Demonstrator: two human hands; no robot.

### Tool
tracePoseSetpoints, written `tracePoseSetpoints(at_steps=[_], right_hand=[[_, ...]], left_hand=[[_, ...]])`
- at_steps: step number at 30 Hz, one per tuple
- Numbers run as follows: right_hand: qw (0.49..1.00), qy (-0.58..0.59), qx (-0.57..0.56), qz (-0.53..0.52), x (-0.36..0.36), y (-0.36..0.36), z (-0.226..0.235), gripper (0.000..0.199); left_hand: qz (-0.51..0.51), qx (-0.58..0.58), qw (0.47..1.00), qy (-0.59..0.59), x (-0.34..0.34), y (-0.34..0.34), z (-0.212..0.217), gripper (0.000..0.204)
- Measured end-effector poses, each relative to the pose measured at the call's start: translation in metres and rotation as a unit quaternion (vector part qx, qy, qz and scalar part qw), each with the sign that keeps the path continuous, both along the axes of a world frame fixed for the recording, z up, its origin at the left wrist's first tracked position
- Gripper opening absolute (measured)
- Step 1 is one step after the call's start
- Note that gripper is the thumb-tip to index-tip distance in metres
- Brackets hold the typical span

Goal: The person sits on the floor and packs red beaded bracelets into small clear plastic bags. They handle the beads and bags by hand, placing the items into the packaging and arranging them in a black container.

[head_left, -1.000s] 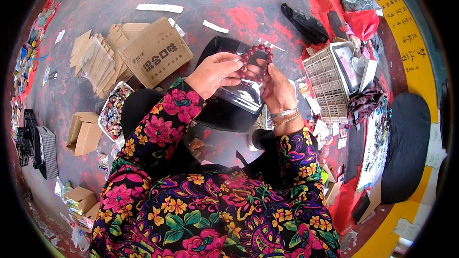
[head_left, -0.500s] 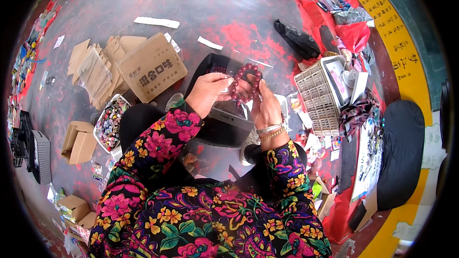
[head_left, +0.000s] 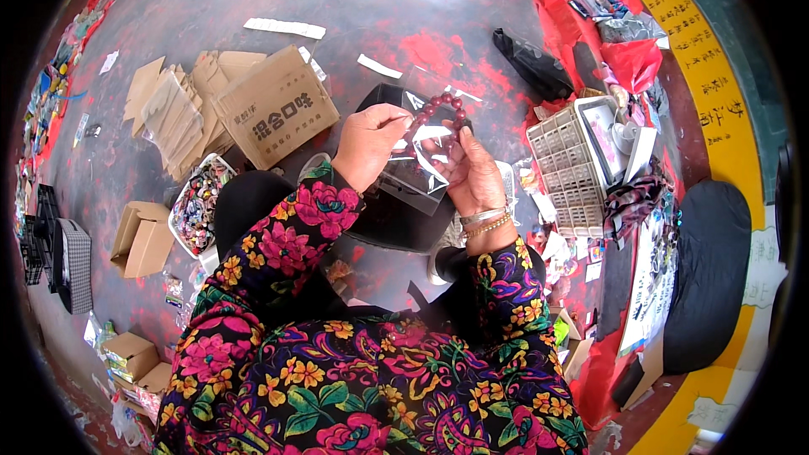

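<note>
A dark red bead bracelet (head_left: 447, 101) is stretched in a loop between my two hands, above a black box (head_left: 371, 219). My left hand (head_left: 371, 145) is closed in a pinch at the left side of the loop. On the other side, my right hand (head_left: 476, 175) has its thumb and fingers around the beads, its palm partly showing. A clear plastic bag (head_left: 415, 190) with bright glare hangs below the bracelet, between the hands. Which fingers grip the bag I cannot tell. The bag and my hands hide much of the box.
To the left lie a cardboard box (head_left: 276, 109), flattened cardboard (head_left: 173, 122) and a white basket (head_left: 179, 217) full of small colourful items. A small open carton (head_left: 143, 240) sits beyond it. At right stands a beige plastic crate (head_left: 560, 168), near red sheeting (head_left: 636, 63) and scattered packaging.
The bracelet has moved up and right a little. A clear bag now shows spread below it, with white glare. My right hand has turned, showing more palm. The view has shifted slightly.
</note>
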State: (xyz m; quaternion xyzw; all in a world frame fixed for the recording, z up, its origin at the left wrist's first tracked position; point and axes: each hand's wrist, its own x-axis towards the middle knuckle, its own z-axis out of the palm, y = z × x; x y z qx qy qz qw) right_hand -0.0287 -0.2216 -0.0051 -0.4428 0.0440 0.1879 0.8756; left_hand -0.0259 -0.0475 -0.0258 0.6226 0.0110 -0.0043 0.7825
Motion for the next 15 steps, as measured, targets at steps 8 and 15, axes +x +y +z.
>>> tracePoseSetpoints(at_steps=[8, 15], right_hand=[[0.999, -0.005, 0.032, -0.035, 0.004, -0.008, -0.008, 0.023], [1.0, 0.002, 0.0, 0.027, 0.001, -0.005, -0.004, 0.025]], left_hand=[[-0.114, -0.19, 0.969, 0.106, -0.003, 0.004, 0.009, 0.02], [-0.203, -0.176, 0.953, 0.141, -0.002, 0.007, 0.013, 0.023]])
